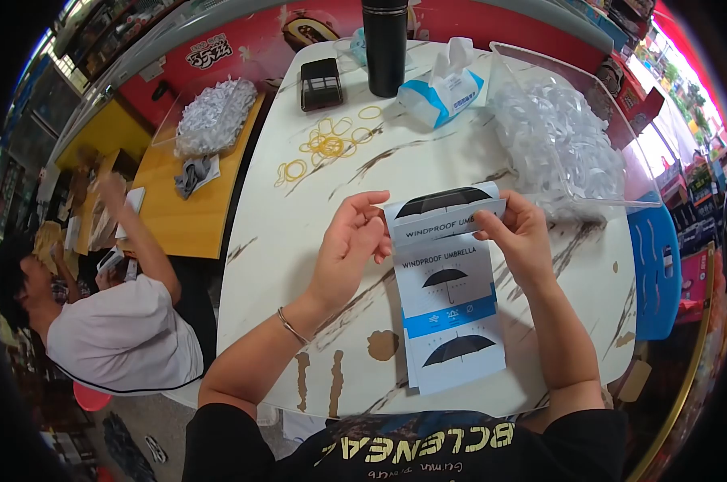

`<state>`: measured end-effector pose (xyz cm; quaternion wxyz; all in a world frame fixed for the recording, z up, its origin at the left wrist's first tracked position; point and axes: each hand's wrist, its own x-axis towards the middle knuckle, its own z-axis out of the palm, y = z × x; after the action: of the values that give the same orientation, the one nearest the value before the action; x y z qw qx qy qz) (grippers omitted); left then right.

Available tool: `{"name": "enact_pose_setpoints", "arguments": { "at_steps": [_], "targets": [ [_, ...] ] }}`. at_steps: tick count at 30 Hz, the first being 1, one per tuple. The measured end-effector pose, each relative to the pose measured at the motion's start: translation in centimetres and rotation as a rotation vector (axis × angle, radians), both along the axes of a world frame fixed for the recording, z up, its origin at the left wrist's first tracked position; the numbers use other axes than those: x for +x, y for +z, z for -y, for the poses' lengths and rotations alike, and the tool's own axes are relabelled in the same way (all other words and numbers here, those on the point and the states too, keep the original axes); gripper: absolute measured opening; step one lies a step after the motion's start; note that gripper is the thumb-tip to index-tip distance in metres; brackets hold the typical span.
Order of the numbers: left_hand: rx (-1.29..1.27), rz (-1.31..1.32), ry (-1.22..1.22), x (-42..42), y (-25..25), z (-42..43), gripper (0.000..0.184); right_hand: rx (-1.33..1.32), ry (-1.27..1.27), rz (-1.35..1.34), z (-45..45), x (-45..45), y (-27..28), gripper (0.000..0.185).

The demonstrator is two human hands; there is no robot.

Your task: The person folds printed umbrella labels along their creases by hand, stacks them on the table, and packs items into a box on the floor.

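Observation:
My right hand (526, 239) pinches the right end of a white printed umbrella carton (416, 229), thumb in front and fingers behind. It reads "WINDPROOF UMBRELLA" and has a black umbrella picture on its upper face. At its left end is my left hand (349, 245), fingers half curled and apart; whether the fingertips touch the carton is hard to tell. Below it, flat printed umbrella cards (453, 321) with a blue band lie over the table near my body, slightly overlapping. The upper edge of these cards is hidden behind the held carton.
On the white marbled table (299, 233) are yellow rubber bands (331, 140), a black case (321, 84), a black tumbler (385, 48), a tissue pack (444, 88) and a clear bin (568, 136) of plastic wrappers. Left, a co-worker (122, 329) sits at a yellow table (195, 217).

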<state>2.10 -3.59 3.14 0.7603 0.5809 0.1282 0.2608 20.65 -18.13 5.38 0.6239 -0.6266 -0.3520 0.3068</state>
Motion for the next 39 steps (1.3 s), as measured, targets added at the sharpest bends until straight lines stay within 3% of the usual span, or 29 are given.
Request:
{"name": "enact_pose_setpoints", "arguments": {
  "at_steps": [39],
  "targets": [
    [0.074, 0.003, 0.071, -0.12, 0.66, 0.77, 0.025, 0.009, -0.003, 0.001, 0.07, -0.71, 0.16, 0.025]
  ]
}}
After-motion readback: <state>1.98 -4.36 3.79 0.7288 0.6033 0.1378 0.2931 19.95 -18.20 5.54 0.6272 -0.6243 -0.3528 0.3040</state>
